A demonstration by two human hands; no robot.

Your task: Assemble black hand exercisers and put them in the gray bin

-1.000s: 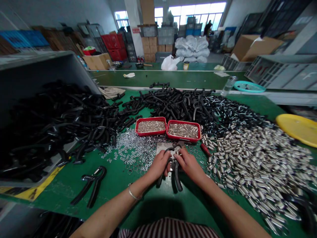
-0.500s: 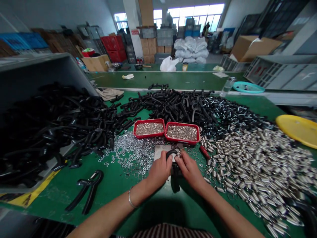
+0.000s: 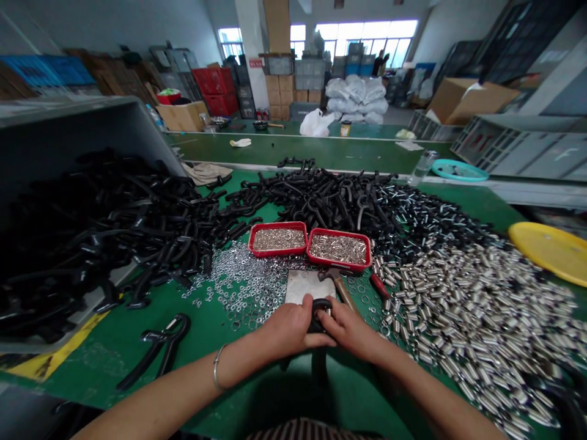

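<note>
My left hand is closed on the curved top of a black plastic grip, just in front of a metal plate. The fingers of my right hand pinch the same grip's right side, where a bit of silver spring shows. Below my hands hang the grip's dark handles, partly hidden. A hammer lies beside the plate, its handle running behind my right hand. Two red trays of small metal parts stand beyond. A similar black grip with spread handles lies at the left.
Silver springs spread over the right side, near a red-handled tool. Nuts and rings lie left of the plate. Black handles pile up behind the trays and fill a grey crate at left. A yellow lid lies far right.
Both hands have come nearer to my body with the black grip, off the metal plate. The hammer and more of the plate now show. The view has tilted slightly.
</note>
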